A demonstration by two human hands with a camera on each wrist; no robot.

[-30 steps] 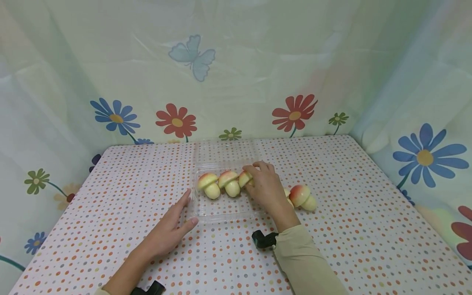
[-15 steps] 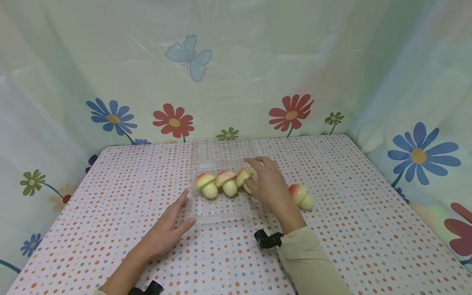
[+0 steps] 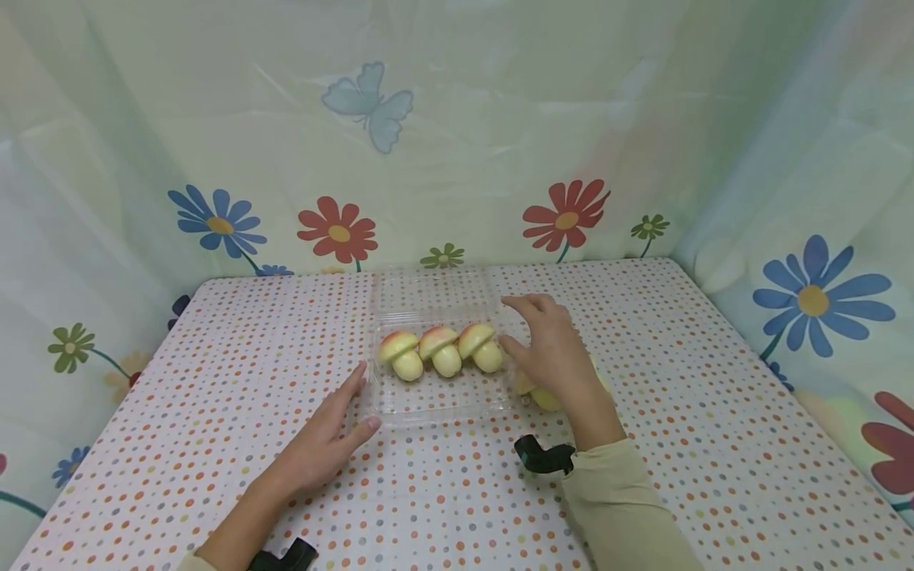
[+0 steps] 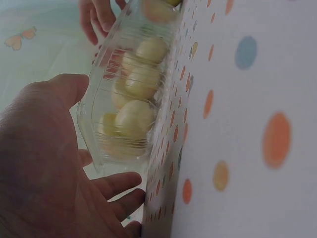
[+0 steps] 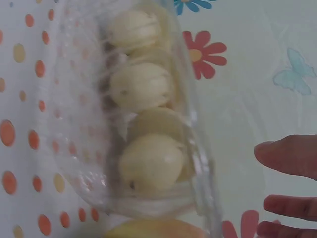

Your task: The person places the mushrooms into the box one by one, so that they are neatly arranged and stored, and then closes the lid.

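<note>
Three model mushrooms, pale yellow with reddish caps, lie side by side in a clear plastic clamshell box (image 3: 439, 408): a left one (image 3: 401, 354), a middle one (image 3: 440, 350) and a right one (image 3: 481, 347). My left hand (image 3: 321, 444) rests at the box's left side, thumb and fingers spread around its corner; the left wrist view shows its thumb (image 4: 72, 88) right at the rim. Over the box's right edge hovers my right hand (image 3: 557, 357), fingers loosely bent with nothing between them. Beneath it, more yellow mushroom (image 3: 544, 398) shows outside the box, mostly hidden.
The box's clear lid (image 3: 432, 293) lies folded back toward the curtain (image 3: 457, 159) behind the table. A dotted cloth (image 3: 428, 507) covers the table. Black wrist cameras sit on both wrists, the right one (image 3: 543, 456) close over the cloth.
My right hand has let go of the third mushroom, leaving it in the box, and moved right over the mushrooms outside. The left hand stays at the box's side.
</note>
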